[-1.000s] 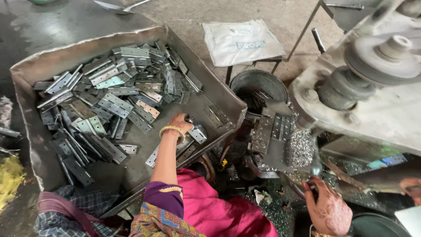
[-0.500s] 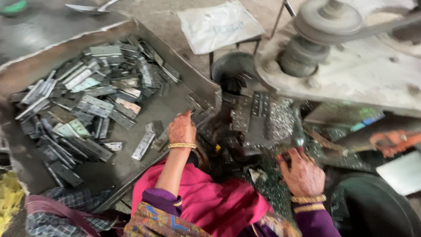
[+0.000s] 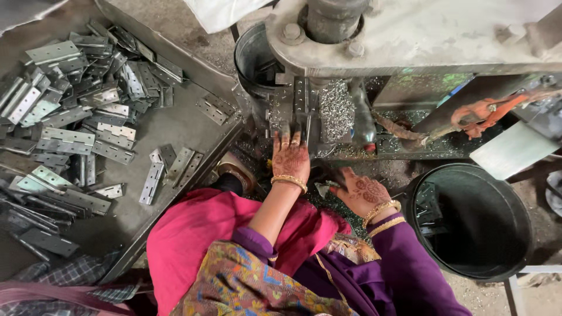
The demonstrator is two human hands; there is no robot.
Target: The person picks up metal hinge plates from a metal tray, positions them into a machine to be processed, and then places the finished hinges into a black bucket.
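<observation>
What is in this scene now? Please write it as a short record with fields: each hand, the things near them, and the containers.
Left hand: palm down, fingers reaching onto the machine bed; whether it holds a piece cannot be told
Right hand: low beside the left, fingertips at a small metal piece
Metal shavings: piled on the bed, ahead of the left hand
Tray: to the person's left, holding many flat metal hinges
Black bucket: to the person's right, contents unclear
Orange-handled tool: lying on the machine at right
</observation>
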